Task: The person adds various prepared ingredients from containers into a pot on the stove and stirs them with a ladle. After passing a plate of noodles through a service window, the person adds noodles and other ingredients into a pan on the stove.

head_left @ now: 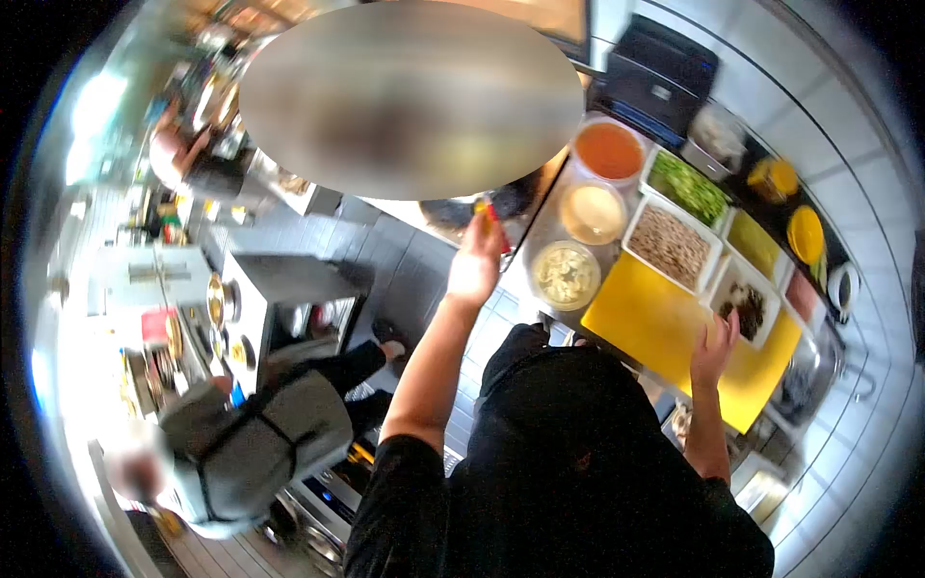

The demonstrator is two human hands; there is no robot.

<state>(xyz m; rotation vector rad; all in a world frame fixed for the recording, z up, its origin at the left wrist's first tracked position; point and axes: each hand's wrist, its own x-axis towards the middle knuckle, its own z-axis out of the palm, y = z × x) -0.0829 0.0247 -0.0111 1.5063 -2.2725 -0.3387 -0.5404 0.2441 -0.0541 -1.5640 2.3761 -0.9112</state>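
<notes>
My left hand [477, 258] is closed around a small red and yellow object [492, 227] that I cannot make out, near a dark pan [450, 211]. Over the right end of a yellow cutting board [644, 313], my right hand [714, 348] is raised with its fingers apart, beside a white tray of dark pieces [745, 301]. Next to that tray stand a white tray of chopped brownish food [672, 243] and a tray of chopped greens [688, 186]. Round containers hold red sauce [608, 150], cream-coloured sauce [593, 213] and pale pieces [566, 275].
A person in grey [279, 438] works at the lower left; another person [183, 159] stands far off at the upper left. A black machine [658, 77] and yellow-topped containers [805, 234] line the wall. A blurred oval hides the top middle.
</notes>
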